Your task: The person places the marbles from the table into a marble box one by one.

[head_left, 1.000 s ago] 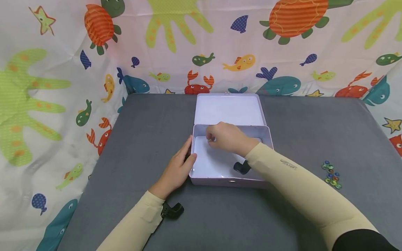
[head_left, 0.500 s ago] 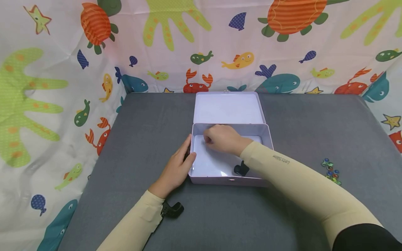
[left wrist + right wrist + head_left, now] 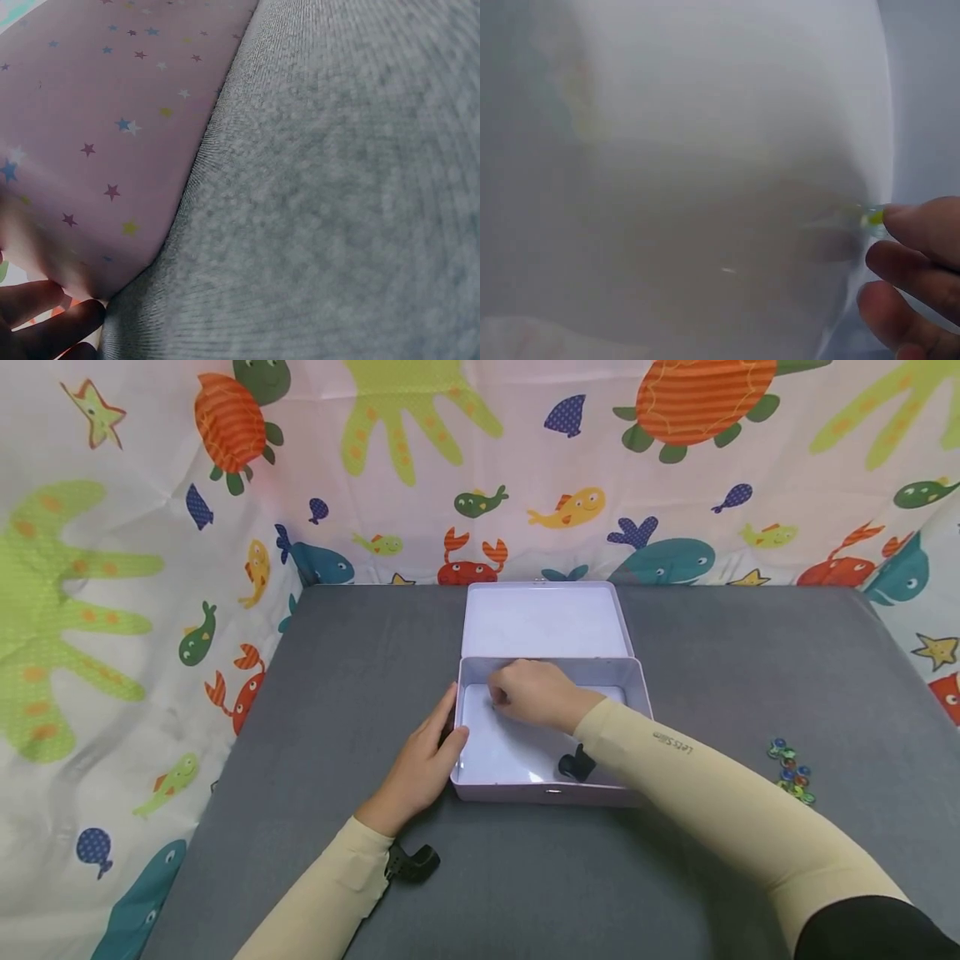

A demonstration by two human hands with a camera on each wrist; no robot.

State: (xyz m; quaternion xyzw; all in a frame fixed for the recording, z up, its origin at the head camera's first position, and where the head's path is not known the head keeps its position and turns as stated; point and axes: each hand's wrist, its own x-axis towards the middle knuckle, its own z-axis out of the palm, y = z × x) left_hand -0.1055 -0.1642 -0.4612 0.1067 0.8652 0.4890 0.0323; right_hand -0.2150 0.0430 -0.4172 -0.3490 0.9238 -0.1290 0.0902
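The grey surface (image 3: 750, 677) fills the lower frame, with the open tin box (image 3: 637, 681) at its centre, lid laid back toward the top. The left hand (image 3: 420, 768) rests flat-fingered against the box's left wall, low in the frame; it should press steadily so the box does not slide. The right hand (image 3: 536, 693) reaches into the box's upper half, its grip pinching a small glass bead (image 3: 872, 217), seen in the right wrist view; lowering it close to the floor before letting go looks wise. More beads (image 3: 791, 772) lie at the right.
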